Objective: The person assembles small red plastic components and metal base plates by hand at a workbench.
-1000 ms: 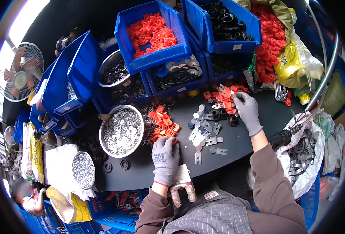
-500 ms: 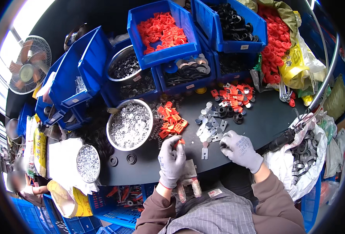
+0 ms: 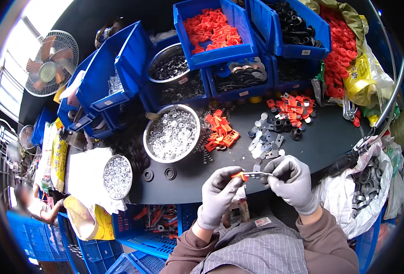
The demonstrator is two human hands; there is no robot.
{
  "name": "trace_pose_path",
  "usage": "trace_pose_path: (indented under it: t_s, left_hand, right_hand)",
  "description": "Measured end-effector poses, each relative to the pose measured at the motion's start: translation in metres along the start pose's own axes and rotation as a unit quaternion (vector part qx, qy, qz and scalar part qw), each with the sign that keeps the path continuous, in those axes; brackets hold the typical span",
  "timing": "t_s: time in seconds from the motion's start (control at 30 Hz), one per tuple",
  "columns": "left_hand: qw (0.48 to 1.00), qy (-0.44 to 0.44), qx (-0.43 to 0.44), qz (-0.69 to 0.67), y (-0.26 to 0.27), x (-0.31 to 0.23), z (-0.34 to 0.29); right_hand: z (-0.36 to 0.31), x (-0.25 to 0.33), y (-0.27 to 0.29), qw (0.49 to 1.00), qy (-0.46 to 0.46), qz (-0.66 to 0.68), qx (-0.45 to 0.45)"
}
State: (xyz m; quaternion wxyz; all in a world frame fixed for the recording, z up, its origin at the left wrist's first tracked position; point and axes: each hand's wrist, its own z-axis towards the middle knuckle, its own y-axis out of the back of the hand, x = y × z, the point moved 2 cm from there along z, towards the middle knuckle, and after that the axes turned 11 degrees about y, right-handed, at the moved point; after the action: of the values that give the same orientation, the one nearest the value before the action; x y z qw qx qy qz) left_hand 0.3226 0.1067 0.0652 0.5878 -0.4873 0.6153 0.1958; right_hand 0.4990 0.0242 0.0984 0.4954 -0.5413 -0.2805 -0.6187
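Both my hands wear pale grey gloves and meet above the table's near edge. My left hand [image 3: 218, 195] pinches a small orange-red plastic clip [image 3: 241, 175] between thumb and fingers. My right hand [image 3: 294, 183] grips the far end of a thin flat metal plate [image 3: 254, 174], whose other end meets the clip; whether it sits inside the clip I cannot tell. Just beyond my hands lies a loose pile of metal plates [image 3: 265, 144] with round ends. Left of it is a heap of orange-red clips [image 3: 221, 130], and behind it more clips with metal pieces attached [image 3: 295, 108].
A steel bowl of metal washers [image 3: 172, 133] stands left of the clips, with a smaller white dish [image 3: 117, 177] farther left. Blue bins [image 3: 220, 57] of parts line the back. A white sack of grey rings [image 3: 334, 201] hangs at right. Two black rings [image 3: 170, 173] lie on the tabletop.
My right hand has moved in toward my left, bringing a metal plate up to the orange-red clip. My left hand has turned, so the clip points right. The whole view has shifted slightly.
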Motion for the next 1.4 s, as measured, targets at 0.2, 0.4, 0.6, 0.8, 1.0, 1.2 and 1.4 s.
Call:
trace_pose_path:
  t_s: [0.2, 0.4, 0.6, 0.8, 1.0, 1.2, 1.4]
  left_hand:
    - [0.966, -0.038, 0.098, 0.236, -0.009, -0.003, -0.004]
    - [0.903, -0.127, 0.012, 0.411, -0.013, -0.01, 0.037]
    - [0.616, -0.13, -0.282, 0.724, 0.031, 0.016, 0.091]
    - [0.693, -0.204, -0.254, 0.644, 0.038, 0.026, 0.091]
    - [0.764, -0.297, -0.205, 0.535, 0.028, 0.016, 0.081]
    - [0.969, -0.13, -0.088, 0.192, 0.021, 0.024, 0.062]
    - [1.0, 0.014, -0.013, -0.019, 0.0, 0.008, 0.034]
  right_hand:
    - [-0.005, -0.006, 0.018, 0.989, -0.126, 0.027, 0.077]
    - [0.013, -0.046, 0.054, 0.993, -0.099, -0.045, -0.05]
    - [0.094, -0.074, 0.17, 0.921, 0.078, -0.278, -0.261]
    - [0.075, -0.046, 0.108, 0.851, 0.122, -0.488, -0.15]
    - [0.033, -0.047, 0.063, 0.799, 0.091, -0.587, 0.096]
    - [0.029, -0.052, 0.075, 0.796, 0.132, -0.577, 0.129]
    - [0.013, -0.03, 0.051, 0.924, 0.096, -0.37, -0.013]
